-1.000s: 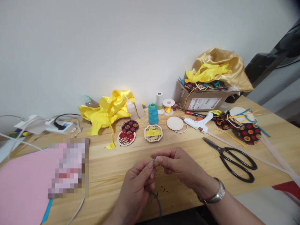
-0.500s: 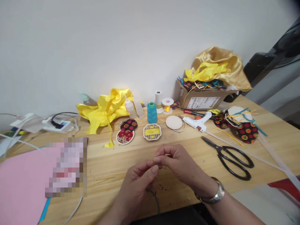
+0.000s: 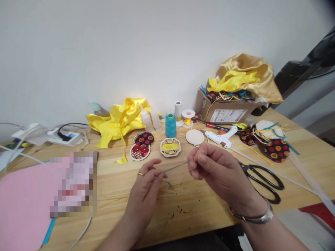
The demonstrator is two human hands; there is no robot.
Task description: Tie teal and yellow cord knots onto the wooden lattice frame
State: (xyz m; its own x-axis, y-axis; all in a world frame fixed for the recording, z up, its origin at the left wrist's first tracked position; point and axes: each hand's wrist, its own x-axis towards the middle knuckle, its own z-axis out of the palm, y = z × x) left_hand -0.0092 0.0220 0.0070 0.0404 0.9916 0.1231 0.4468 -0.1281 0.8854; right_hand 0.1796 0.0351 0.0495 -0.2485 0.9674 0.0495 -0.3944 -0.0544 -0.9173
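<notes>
Above the table my left hand and right hand each pinch one end of a taut teal cord, scissors beside them.

You're looking through a single head-worn camera, angled forward and down across the wooden table toward the white wall at the far side. The view sits close over the near edge, with your left hand and right hand low in the middle of it. It's wide, taking in the pink sheet near left and the cardboard box far right. There's no second view, so nothing overlaps.
</notes>
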